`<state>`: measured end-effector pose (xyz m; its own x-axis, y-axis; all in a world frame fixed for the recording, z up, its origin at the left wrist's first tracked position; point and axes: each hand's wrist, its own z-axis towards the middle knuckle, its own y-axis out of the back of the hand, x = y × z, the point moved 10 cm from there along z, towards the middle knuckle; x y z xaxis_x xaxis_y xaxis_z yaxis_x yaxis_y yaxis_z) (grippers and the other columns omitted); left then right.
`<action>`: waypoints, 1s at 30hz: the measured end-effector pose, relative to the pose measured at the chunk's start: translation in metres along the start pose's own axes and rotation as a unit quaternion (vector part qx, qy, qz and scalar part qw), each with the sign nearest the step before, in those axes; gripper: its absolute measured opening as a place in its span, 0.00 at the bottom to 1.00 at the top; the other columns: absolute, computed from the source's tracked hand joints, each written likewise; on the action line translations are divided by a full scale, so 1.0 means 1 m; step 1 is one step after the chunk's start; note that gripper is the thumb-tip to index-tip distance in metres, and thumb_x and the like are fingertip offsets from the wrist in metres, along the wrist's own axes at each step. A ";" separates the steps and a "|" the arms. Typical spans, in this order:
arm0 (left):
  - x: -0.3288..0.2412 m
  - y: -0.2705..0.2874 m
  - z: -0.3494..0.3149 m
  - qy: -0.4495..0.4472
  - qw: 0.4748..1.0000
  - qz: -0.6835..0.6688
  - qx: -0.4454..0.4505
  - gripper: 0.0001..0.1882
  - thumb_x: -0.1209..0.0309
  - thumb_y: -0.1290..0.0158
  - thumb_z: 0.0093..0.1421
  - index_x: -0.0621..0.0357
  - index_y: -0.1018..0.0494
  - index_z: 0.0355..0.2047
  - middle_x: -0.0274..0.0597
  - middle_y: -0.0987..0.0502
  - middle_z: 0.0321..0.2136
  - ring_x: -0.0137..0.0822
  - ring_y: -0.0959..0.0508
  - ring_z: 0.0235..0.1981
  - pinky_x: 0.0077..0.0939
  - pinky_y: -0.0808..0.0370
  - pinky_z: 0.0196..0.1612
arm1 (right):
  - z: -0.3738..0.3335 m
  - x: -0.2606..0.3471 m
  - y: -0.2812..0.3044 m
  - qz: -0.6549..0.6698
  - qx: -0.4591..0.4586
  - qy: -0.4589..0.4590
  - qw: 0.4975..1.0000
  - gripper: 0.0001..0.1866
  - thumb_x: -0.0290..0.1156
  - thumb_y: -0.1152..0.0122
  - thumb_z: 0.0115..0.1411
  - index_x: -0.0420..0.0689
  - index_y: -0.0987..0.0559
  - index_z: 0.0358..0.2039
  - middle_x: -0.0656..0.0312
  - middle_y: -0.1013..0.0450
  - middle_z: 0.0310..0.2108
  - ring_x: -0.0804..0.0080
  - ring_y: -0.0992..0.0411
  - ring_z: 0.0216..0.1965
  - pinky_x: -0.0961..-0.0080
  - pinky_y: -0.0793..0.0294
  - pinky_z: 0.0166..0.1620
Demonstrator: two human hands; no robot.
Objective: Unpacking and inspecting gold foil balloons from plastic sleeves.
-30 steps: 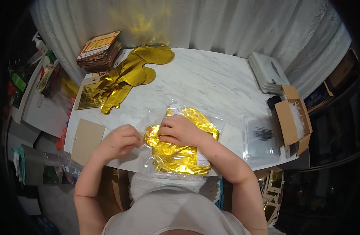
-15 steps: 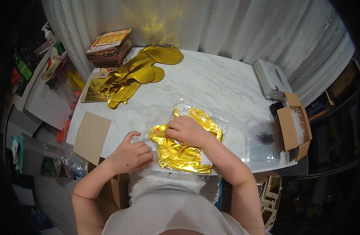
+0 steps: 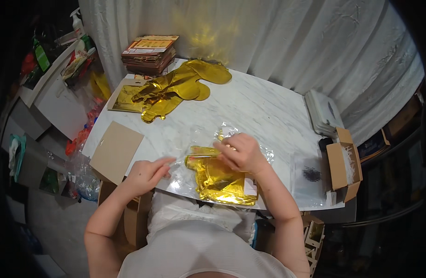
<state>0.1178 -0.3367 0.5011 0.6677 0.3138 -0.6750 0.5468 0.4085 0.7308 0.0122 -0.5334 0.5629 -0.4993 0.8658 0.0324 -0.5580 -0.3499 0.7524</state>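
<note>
A folded gold foil balloon lies in a clear plastic bag on the white marble table, near its front edge. My right hand presses on the upper end of the foil, fingers curled over it. To the left, my left hand pinches the bag's left edge with its fingers together. More gold foil balloons lie spread at the table's far left.
A brown card sheet sits at the left edge. A stack of flat packets stands at the back left. An open cardboard box, a white stack and a clear bag with a dark item are on the right. Cluttered shelves stand far left.
My left hand has drawn away to the left from the foil, pulling the bag's edge. My right hand stays on the foil. The view has shifted slightly.
</note>
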 end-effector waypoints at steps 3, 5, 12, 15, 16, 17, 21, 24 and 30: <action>0.006 -0.003 0.014 0.105 0.993 -0.030 0.049 0.10 0.65 0.44 0.66 0.56 0.18 0.39 0.41 0.16 0.25 0.41 0.15 0.34 0.32 0.21 0.36 | 0.009 -0.003 0.036 -0.055 0.017 -0.079 0.995 0.10 0.36 0.30 0.58 0.45 0.17 0.36 0.60 0.23 0.29 0.59 0.24 0.28 0.65 0.24 0.32; 0.013 -0.006 0.023 0.091 0.990 0.100 0.048 0.11 0.64 0.42 0.65 0.56 0.18 0.40 0.42 0.16 0.27 0.41 0.15 0.33 0.35 0.21 0.34 | -0.018 -0.033 0.041 -0.118 0.116 -0.291 0.942 0.13 0.41 0.31 0.61 0.43 0.19 0.33 0.57 0.23 0.29 0.54 0.23 0.29 0.62 0.25 0.32; 0.007 -0.024 0.059 0.014 0.998 0.051 -0.025 0.11 0.67 0.38 0.63 0.61 0.19 0.40 0.48 0.18 0.30 0.43 0.16 0.32 0.33 0.22 0.36 | -0.125 -0.004 0.046 -0.099 0.188 -0.490 0.846 0.20 0.46 0.32 0.63 0.40 0.21 0.30 0.53 0.24 0.27 0.52 0.23 0.28 0.59 0.25 0.32; 0.021 -0.032 0.076 0.022 0.997 -0.071 -0.017 0.14 0.66 0.38 0.64 0.66 0.20 0.42 0.46 0.17 0.30 0.37 0.17 0.30 0.29 0.22 0.36 | -0.153 0.011 0.044 -0.081 0.136 -0.546 0.823 0.21 0.47 0.31 0.62 0.40 0.22 0.32 0.52 0.24 0.29 0.53 0.23 0.27 0.60 0.25 0.32; 0.037 -0.049 0.079 0.081 0.979 -0.183 0.048 0.17 0.63 0.38 0.66 0.67 0.21 0.44 0.43 0.18 0.31 0.33 0.18 0.30 0.26 0.22 0.36 | -0.165 0.015 0.042 -0.032 0.083 -0.581 0.809 0.19 0.45 0.30 0.61 0.39 0.22 0.33 0.53 0.24 0.29 0.56 0.24 0.26 0.62 0.25 0.31; 0.047 -0.068 0.078 0.138 0.941 -0.290 0.111 0.19 0.61 0.39 0.67 0.68 0.22 0.46 0.40 0.18 0.32 0.29 0.20 0.30 0.24 0.23 0.36 | -0.175 0.016 0.039 0.017 0.030 -0.612 0.790 0.18 0.42 0.29 0.61 0.39 0.22 0.34 0.53 0.25 0.29 0.59 0.25 0.25 0.65 0.26 0.31; 0.055 -0.069 0.092 0.131 0.964 -0.206 0.101 0.21 0.57 0.41 0.69 0.67 0.24 0.44 0.36 0.20 0.31 0.24 0.22 0.29 0.21 0.24 0.34 | -0.181 0.022 0.047 0.013 -0.083 -0.632 0.771 0.14 0.33 0.28 0.60 0.37 0.22 0.36 0.57 0.27 0.27 0.68 0.31 0.22 0.70 0.29 0.29; 0.049 -0.089 0.091 0.204 0.928 -0.261 0.173 0.20 0.55 0.41 0.69 0.64 0.25 0.38 0.35 0.23 0.28 0.24 0.24 0.26 0.21 0.25 0.31 | -0.187 0.021 0.042 0.010 -0.083 -0.626 0.775 0.12 0.29 0.29 0.61 0.36 0.22 0.37 0.62 0.27 0.23 0.76 0.32 0.23 0.76 0.31 0.28; 0.042 -0.084 0.093 0.238 0.920 -0.254 0.180 0.25 0.51 0.40 0.67 0.65 0.29 0.42 0.36 0.24 0.25 0.26 0.25 0.19 0.21 0.28 0.19 | -0.190 0.015 0.034 0.013 -0.067 -0.615 0.786 0.09 0.27 0.32 0.62 0.37 0.23 0.34 0.61 0.28 0.24 0.75 0.32 0.23 0.75 0.30 0.29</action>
<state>0.1470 -0.4377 0.4211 0.0286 0.5358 -0.8439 0.9165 0.3229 0.2360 -0.1403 -0.6004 0.4639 0.4609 0.5198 0.7193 -0.6641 -0.3356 0.6681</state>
